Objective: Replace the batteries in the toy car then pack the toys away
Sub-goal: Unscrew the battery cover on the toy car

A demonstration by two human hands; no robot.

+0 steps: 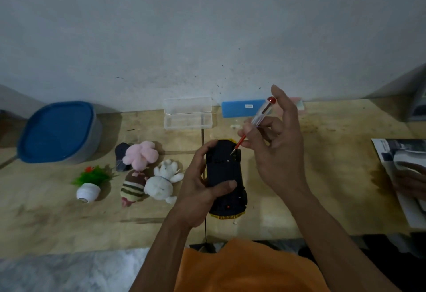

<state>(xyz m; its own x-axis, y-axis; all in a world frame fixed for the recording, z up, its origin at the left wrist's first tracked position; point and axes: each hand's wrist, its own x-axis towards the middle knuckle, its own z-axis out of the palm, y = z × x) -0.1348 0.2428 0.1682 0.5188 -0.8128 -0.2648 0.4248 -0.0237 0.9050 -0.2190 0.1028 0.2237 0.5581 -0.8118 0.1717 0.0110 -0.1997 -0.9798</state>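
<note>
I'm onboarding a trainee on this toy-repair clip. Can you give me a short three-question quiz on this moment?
1. True or false: the toy car lies upside down, its dark underside facing up.
2. Which hand holds the screwdriver? A) left hand B) right hand C) neither
3. Fill in: the container at the table's far left has a ____ lid.

Key: 1 true. 2 B; the left hand steadies the car while the screwdriver's tip meets the underside. 3 blue.
</note>
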